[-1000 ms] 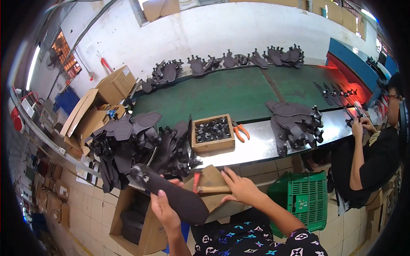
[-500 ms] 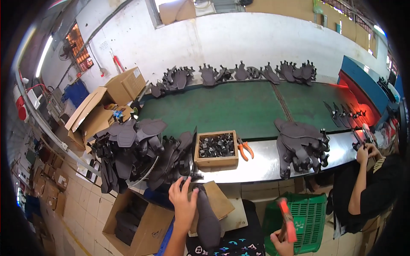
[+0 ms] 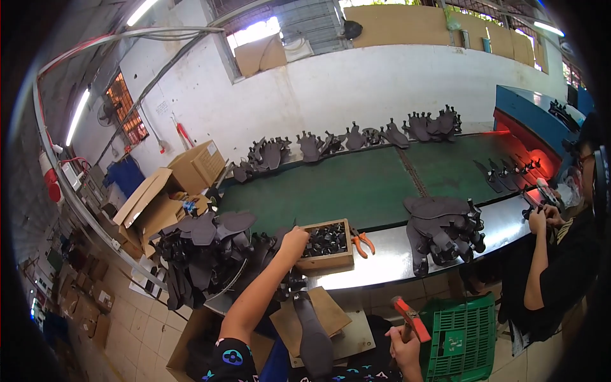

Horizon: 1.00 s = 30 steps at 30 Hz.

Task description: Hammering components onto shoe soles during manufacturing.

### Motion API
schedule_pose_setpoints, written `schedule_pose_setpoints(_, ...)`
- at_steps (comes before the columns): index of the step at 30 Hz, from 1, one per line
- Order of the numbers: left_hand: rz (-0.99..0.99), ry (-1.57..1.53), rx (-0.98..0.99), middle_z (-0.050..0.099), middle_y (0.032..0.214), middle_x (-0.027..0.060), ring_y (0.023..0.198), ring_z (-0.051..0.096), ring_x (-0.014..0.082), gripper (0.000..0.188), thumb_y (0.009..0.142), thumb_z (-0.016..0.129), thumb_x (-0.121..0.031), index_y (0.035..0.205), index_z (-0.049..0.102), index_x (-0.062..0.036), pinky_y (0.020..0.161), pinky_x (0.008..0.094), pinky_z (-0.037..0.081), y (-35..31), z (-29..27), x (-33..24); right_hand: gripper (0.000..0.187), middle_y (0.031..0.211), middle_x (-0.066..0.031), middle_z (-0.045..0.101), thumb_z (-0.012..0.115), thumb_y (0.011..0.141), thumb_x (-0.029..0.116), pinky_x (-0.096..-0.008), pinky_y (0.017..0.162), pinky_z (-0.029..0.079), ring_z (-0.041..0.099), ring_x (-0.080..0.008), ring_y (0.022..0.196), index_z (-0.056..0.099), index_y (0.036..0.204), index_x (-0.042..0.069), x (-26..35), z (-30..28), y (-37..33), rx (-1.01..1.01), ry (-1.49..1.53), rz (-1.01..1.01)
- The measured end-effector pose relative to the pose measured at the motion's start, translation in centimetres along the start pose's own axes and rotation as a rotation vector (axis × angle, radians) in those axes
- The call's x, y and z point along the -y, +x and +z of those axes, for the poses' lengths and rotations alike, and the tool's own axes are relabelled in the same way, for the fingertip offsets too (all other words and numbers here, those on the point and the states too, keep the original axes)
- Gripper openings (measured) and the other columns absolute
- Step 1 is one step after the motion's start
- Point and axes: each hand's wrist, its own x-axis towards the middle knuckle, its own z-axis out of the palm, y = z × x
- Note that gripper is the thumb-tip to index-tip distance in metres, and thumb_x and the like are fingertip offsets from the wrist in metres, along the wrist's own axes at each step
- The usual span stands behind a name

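Gripping the hammer, head view: the right hand is closed round the handle of a red-headed hammer, at 3 o'clock from the dark sole; held off to that side, it probably leaves the sole uncovered.
Left hand: the left hand is over the left rim of the wooden box, at 12 o'clock from the sole. Its fingertips are hidden, so I cannot tell whether they pinch one of the small black fittings inside.
Dark sole: the dark sole lies lengthwise before the person's body, untouched by either hand, on a brown pad over a pale board; the layers presumably give it firm backing.
Wooden box: it stands at the near edge of the steel table, likely for short reach, its walls keeping the fittings together.
Orange-handled pliers: the pliers lie just beside the box, at its 3 o'clock, seemingly parked within reach.
Sole piles: one left pile sits at the box's 9 o'clock, one right pile near 2 o'clock, perhaps to separate batches.
Green crate: the crate stands at 4 o'clock from the hammer.
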Motion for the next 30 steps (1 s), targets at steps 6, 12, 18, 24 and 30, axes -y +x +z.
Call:
schedule_pose_setpoints(6,-0.37,-1.0,-0.399,0.068,0.082,0.0082,0.068,0.063,0.0155,0.019,0.087,0.072,-0.007,0.105,0.076,-0.0052,0.064,0.0281,0.052,-3.5,-5.3,-4.4,0.017,0.056,0.0017,0.052,0.063,0.098,0.017,-0.0221,0.037,0.031,0.041,-0.0047,0.038,0.068,0.098,0.0,2.0,1.7,0.7,0.107,-0.015,0.034)
schedule_pose_setpoints(12,-0.394,-2.067,-0.448,0.069,0.087,0.0083,0.075,0.062,0.0138,0.02,0.096,0.066,-0.011,0.111,0.069,0.0021,0.067,0.0248,0.051,-13.6,-14.5,-12.5,0.022,0.091,-0.0076,0.073,0.07,0.093,0.009,-0.0266,0.081,0.053,0.069,-0.0137,0.091,0.07,0.112,-0.002,11.2,6.0,3.4,0.294,0.038,-0.064)
schedule_pose_setpoints(18,-0.375,-2.086,-0.566,0.072,0.091,0.014,0.073,0.069,0.0191,0.017,0.095,0.067,-0.01,0.107,0.069,0.002,0.06,0.0275,0.052,-19.3,-16.9,-16.2,0.028,0.098,-0.0098,0.07,0.068,0.094,0.013,-0.0182,0.047,0.042,0.053,-0.0032,0.056,0.066,0.119,0.001,16.4,11.3,3.3,0.593,0.153,-0.229)
schedule_pose_setpoints(24,-0.439,-2.208,-0.546,0.071,0.093,0.0133,0.075,0.068,0.0179,0.017,0.094,0.067,-0.007,0.107,0.069,0.0034,0.061,0.0262,0.052,-21.5,-18.3,-16.8,0.029,0.106,-0.014,0.067,0.071,0.091,0.011,-0.0175,0.046,0.041,0.053,-0.0037,0.056,0.066,0.117,-0.002,16.9,13.2,1.8,0.714,0.193,-0.219)
schedule_pose_setpoints(30,-0.353,-1.921,-0.579,0.065,0.102,0.0087,0.086,0.062,0.0141,0.02,0.091,0.071,-0.006,0.11,0.069,0.0013,0.069,0.0243,0.05,-22.0,-14.5,-16.0,0.018,0.128,-0.0177,0.064,0.073,0.088,0.004,-0.0168,0.05,0.04,0.051,0.0002,0.06,0.07,0.106,0.001,15.8,14.0,2.5,0.669,-0.071,-0.313)
